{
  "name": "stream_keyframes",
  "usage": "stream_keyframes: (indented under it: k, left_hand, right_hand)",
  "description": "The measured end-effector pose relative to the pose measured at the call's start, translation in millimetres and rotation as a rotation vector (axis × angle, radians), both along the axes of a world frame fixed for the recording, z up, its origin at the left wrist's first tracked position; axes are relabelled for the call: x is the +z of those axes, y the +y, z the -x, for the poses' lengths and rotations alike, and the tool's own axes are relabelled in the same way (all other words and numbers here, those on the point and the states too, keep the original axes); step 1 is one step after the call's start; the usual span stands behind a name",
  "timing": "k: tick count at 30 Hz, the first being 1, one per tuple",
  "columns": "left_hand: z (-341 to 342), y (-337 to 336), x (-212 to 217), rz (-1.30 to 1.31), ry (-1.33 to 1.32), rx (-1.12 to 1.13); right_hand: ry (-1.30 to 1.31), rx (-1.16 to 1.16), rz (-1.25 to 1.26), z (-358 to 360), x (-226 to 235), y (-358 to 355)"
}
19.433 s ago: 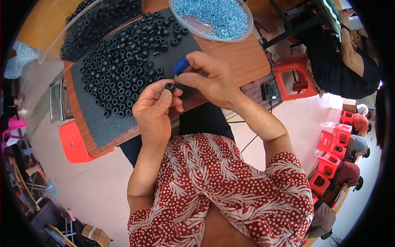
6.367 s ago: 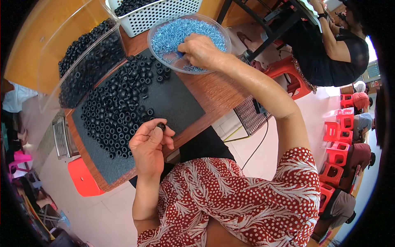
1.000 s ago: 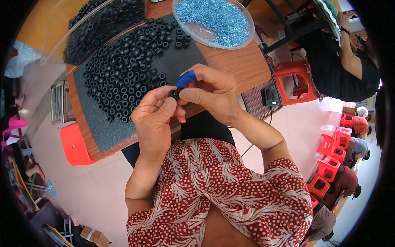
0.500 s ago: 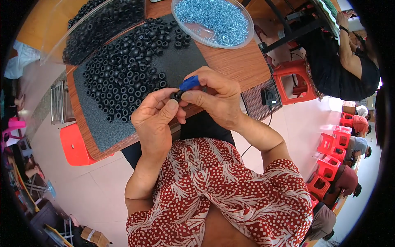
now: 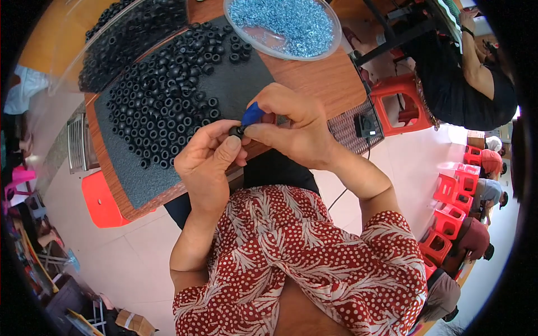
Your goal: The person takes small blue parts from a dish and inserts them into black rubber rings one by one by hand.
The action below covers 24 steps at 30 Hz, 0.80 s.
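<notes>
My left hand (image 5: 206, 163) pinches a small round black cap (image 5: 236, 131) between thumb and fingers, just off the table's near edge. My right hand (image 5: 297, 127) meets it from the right, thumb and index finger closed together at the cap. A blue wrap (image 5: 252, 115) seems to cover the right index fingertip. Whatever lies between the right fingertips is too small and hidden to make out. Beyond my hands, many matching black caps (image 5: 162, 106) lie spread over a dark grey mat (image 5: 238, 84), many with their ring-shaped openings up.
A clear tub of small bluish transparent pieces (image 5: 291, 28) stands at the table's far right. A clear bin of black caps (image 5: 129, 47) stands far left. Red stools (image 5: 101, 199) flank the wooden table (image 5: 322, 78). A person in black (image 5: 448, 84) sits at right; others sit farther off.
Both hands and the table scene have shifted slightly left and up in the picture. The blue-covered fingertip has tilted more upright over the cap. The left hand keeps its pinch.
</notes>
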<state>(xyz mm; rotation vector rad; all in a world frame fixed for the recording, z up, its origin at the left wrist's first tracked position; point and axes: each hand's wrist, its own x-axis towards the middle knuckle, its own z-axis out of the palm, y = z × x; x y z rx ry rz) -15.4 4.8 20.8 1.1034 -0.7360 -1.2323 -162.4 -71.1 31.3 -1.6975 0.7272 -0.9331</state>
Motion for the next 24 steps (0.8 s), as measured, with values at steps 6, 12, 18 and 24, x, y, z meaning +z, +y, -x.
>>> stream_keyframes:
  k: [6, 12, 18, 24]
  left_hand:
    - [1.2, 3.6, -3.1, 0.025, -0.181, 0.045]
    - [-3.0, 2.5, -5.5, 0.014, -0.069, 0.029]
    - [-2.1, 3.1, -7.9, 0.018, -0.035, 0.024]
    - [-1.8, 5.3, -10.1, -0.012, -0.132, 0.051]
  right_hand:
    - [0.154, -0.006, 0.354, -1.8, -2.2, -1.2]
    - [0.061, 0.011, 0.135, -3.0, -9.7, 2.7]
    - [0.063, -0.003, 0.213, -5.2, -13.8, 2.2]
    - [0.091, -0.017, 0.498, -9.6, -14.5, 0.4]
